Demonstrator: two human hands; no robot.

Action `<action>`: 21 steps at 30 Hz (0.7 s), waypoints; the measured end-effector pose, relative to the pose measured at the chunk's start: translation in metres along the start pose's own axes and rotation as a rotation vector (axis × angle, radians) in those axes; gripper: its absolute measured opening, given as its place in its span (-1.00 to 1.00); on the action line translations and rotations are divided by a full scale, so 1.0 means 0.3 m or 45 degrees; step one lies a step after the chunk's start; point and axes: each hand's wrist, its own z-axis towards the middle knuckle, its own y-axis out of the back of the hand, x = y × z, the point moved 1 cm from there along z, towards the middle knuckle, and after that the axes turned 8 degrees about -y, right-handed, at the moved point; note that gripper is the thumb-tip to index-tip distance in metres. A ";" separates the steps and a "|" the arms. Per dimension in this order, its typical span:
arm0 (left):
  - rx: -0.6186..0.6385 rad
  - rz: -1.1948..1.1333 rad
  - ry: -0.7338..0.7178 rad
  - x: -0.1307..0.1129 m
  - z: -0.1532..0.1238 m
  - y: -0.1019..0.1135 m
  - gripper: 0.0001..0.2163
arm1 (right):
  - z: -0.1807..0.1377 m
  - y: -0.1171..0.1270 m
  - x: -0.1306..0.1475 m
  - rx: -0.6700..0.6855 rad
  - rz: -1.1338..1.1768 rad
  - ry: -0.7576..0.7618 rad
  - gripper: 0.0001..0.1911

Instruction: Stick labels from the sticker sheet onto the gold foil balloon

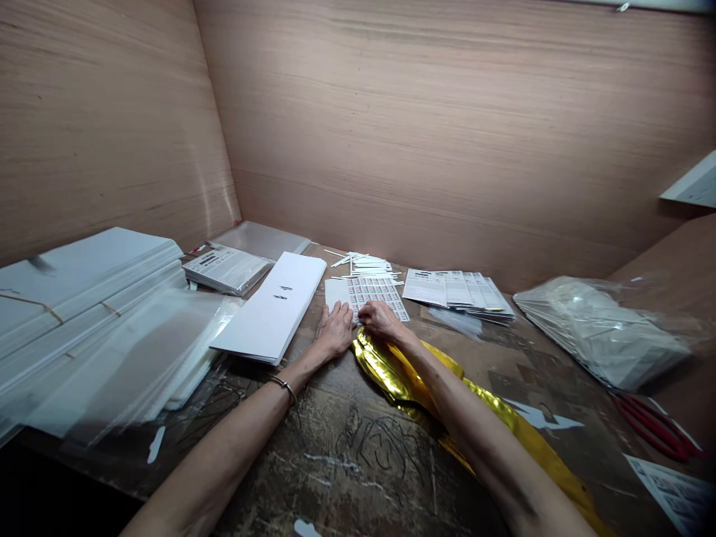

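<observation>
- Your left hand (334,330) lies flat with the palm down and the fingers stretched and close together. It presses on the blank near-left corner of the label sheet (374,292).
- Your right hand (380,319) is just beside it. Its fingers are bent and the tips touch the near edge of the same sheet. Whether they pinch a label I cannot tell, because the fingers hide it.
- The label sheet lies on the table (347,447), directly in front of both hands, on the side away from you. Its long axis goes from left to right, a little turned. Both hands touch it, and the right one is nearer to the printed rows.
- Under your right forearm lies a gold foil (400,373). Its long axis runs from the hands back toward you and to the right.
- Near the left hand, on its left, is a stack of white cards (274,306). Behind the sheet there are paper strips (366,263), and to its right some printed sheets (454,288).
- For containers, the plastic bag (604,328) far to the right holds a pile of flat white pieces, but of what kind I cannot tell. The clear sleeve (224,267) at the back left holds printed leaflets.
</observation>
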 end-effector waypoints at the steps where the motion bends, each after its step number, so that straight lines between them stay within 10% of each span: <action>1: -0.002 0.003 -0.005 0.001 0.000 -0.001 -0.74 | 0.000 0.001 0.000 0.009 0.021 -0.011 -0.76; 10: -0.014 -0.002 -0.002 -0.004 -0.002 0.009 -0.73 | 0.064 0.010 0.013 0.141 -0.045 -0.261 -0.78; 21: 0.036 -0.036 0.023 0.002 0.001 0.002 -0.70 | 0.038 0.003 0.044 0.036 -0.104 -0.008 -0.78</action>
